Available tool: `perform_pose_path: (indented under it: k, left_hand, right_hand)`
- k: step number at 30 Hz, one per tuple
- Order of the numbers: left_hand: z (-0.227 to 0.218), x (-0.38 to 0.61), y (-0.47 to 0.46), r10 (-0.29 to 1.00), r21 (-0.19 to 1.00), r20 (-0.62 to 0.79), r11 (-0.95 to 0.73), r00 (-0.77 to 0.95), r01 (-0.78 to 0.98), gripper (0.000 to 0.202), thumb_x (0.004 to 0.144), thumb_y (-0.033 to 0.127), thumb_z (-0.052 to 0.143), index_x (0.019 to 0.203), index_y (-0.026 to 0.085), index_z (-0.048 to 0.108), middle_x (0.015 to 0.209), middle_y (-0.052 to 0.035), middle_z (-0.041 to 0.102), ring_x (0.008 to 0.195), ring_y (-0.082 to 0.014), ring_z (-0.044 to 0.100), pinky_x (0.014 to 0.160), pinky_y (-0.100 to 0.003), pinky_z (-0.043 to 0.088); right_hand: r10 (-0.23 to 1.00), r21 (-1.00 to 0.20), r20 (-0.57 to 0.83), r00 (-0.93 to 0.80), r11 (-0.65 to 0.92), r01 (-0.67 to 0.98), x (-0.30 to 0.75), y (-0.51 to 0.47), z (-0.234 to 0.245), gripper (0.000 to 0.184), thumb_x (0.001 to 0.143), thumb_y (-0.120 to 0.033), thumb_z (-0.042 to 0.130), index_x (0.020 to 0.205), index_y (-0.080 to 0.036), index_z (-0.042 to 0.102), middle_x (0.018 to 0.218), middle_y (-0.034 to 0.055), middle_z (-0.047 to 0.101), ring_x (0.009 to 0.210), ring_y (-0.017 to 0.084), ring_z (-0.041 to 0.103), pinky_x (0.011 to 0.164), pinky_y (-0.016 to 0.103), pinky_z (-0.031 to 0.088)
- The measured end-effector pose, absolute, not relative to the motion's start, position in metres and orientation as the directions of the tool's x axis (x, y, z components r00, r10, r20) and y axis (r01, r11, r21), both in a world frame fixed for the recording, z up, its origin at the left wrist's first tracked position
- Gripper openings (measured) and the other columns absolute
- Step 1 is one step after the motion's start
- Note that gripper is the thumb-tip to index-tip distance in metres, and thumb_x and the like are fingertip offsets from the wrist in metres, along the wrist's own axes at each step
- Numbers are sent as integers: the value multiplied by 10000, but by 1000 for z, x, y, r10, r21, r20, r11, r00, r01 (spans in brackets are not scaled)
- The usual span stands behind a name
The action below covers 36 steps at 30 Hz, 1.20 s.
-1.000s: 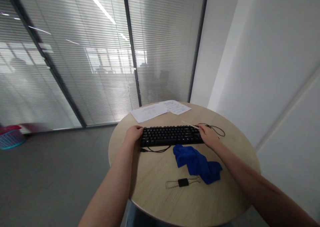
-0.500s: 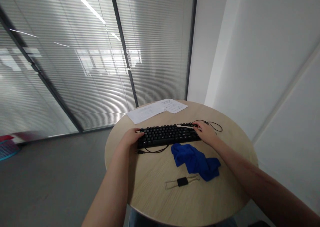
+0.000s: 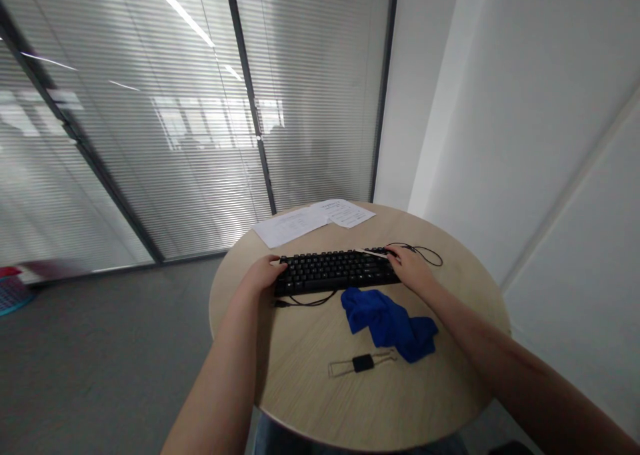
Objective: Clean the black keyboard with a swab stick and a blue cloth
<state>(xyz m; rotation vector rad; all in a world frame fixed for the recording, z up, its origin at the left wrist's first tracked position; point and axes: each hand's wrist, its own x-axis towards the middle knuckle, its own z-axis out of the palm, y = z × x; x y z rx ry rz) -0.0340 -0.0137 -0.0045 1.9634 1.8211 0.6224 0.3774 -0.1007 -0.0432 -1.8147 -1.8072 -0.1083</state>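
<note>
A black keyboard [image 3: 330,271] lies across the round table. My left hand [image 3: 261,273] is closed on its left end, the thumb on top near the edge keys. At the keyboard's right end, my right hand [image 3: 407,265] pinches a thin pale stick [image 3: 371,253], whose far end lies over the upper right keys. I cannot tell exactly what kind of stick it is. In front of the keyboard lies a crumpled blue cloth [image 3: 390,325]. Nearer to me is a wire keycap puller [image 3: 363,363] with a black middle.
Printed paper sheets [image 3: 305,223] lie at the table's far edge. A black cable [image 3: 313,303] is folded at the keyboard's front left, and another thin cable loop [image 3: 431,255] shows beyond my right hand. A glass partition with blinds [image 3: 320,108] and a white wall [image 3: 540,141] stand close behind.
The pale stick has tilted slightly in my right hand, its tip shifting a little over the keys. Both hands stay at the keyboard's ends. The view has shifted slightly.
</note>
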Motion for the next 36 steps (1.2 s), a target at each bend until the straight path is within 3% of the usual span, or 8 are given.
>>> perform_pose_path:
  k: [6,11,14,17,20,24,27,36]
  left_hand:
    - [-3,-31,-14,998,532,35,-62,52,845,458,837,366,658,1251,171,671,1087,-119,774,1001,-256,723,851,-298,527]
    - [2,-27,-19,999,470,27,-55,47,881,554,820,412,656,1306,146,644,1177,-149,744,1075,-293,701,880,-317,513]
    - [6,-30,-25,998,434,16,-61,60,899,545,786,442,681,1246,149,685,1238,-143,721,1126,-295,679,887,-295,499]
    - [9,-33,-30,992,431,-60,-71,107,899,394,816,472,642,1040,173,767,1064,-105,779,974,-266,723,783,-276,502]
    - [12,-33,-34,988,366,-117,-55,104,929,416,877,505,565,923,152,781,929,-118,787,850,-263,727,717,-297,487]
    - [14,-30,-36,977,287,-178,-62,117,956,527,929,541,471,951,115,782,966,-159,778,855,-268,718,726,-302,474]
    - [16,-28,-37,973,266,-186,-86,139,960,497,929,518,480,976,126,782,1011,-154,777,902,-259,712,744,-284,468]
    - [18,-24,-38,963,229,-215,-113,164,967,518,956,501,455,1035,98,772,1033,-181,766,949,-271,707,789,-293,468]
  right_hand:
    - [908,-318,405,110,28,948,380,-104,-37,327,994,-355,464,1081,-234,755,1101,90,764,992,258,701,899,355,500]
    - [926,-263,378,12,95,960,382,-104,-25,355,1002,-346,452,1206,-244,724,1212,73,738,1089,249,684,946,352,499]
    - [933,-240,346,-96,188,952,374,-100,-13,370,1005,-342,455,1262,-251,705,1239,59,730,1115,243,677,964,354,502]
    - [926,-235,304,-226,302,924,351,-90,0,368,1011,-341,456,1260,-255,712,1253,57,725,1140,241,668,1004,352,478]
    - [916,-216,246,-317,371,903,314,-71,13,359,1015,-344,450,1201,-252,743,1231,56,736,1131,243,667,983,330,471]
    - [917,-195,219,-333,376,906,258,-42,26,405,1017,-430,430,1095,-234,776,1092,72,776,1007,245,692,854,301,485]
    - [924,-165,191,-333,364,917,222,-24,29,445,1012,-468,421,1016,-221,791,1019,85,784,951,243,694,788,286,471]
    - [934,-74,94,-343,351,934,190,-4,23,588,987,-627,372,968,-223,798,1003,95,782,908,227,681,724,273,436]
